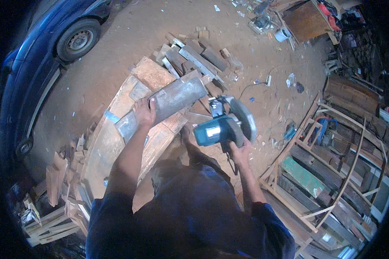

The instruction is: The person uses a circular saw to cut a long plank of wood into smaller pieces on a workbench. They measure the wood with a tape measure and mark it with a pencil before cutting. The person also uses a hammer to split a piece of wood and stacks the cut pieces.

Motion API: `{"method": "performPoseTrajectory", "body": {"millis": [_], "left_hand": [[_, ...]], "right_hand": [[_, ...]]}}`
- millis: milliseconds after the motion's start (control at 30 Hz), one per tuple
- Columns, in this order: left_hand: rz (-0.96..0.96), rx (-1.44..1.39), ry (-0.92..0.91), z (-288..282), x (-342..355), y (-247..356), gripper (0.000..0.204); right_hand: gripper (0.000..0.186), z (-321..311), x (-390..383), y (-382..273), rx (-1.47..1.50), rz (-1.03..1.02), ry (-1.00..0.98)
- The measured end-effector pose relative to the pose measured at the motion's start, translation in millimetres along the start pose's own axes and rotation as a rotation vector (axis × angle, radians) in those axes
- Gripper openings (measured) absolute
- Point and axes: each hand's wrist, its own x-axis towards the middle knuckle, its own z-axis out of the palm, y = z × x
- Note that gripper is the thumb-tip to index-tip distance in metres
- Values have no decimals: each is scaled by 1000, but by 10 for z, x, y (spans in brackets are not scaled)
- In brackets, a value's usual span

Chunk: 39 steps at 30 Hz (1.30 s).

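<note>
A grey weathered board lies slantwise across a low wooden bench, its far right end sticking out past the bench. My left hand rests on top of this board, fingers stretched over its face. In my right hand is the handle of a teal circular saw, held off to the right of the board's end, apart from it. The saw's round guard and base face right, and its blade edge is hard to make out. A dark cord hangs below the handle.
Beyond the bench lies a heap of wood offcuts. Broken slats pile up at the left, near a blue car. On the right stands a wooden frame over stacked planks. A power strip with a cable lies on the dirt floor.
</note>
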Motion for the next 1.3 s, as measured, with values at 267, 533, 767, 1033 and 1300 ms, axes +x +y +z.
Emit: {"method": "performPoseTrajectory", "body": {"millis": [267, 533, 767, 1033, 1300], "left_hand": [[-25, 47, 34, -156, 11, 336, 52], [7, 28, 118, -118, -13, 195, 47], [-7, 1, 117, -94, -13, 158, 46], [28, -9, 124, -58, -8, 112, 50], [61, -52, 187, -53, -44, 69, 52]], "right_hand": [[39, 527, 340, 132, -128, -282, -106], [38, 719, 348, 64, -96, -339, -202], [43, 820, 409, 43, -145, -423, -251], [36, 776, 451, 27, -240, -405, -319], [31, 1010, 513, -89, -182, -552, -229]]}}
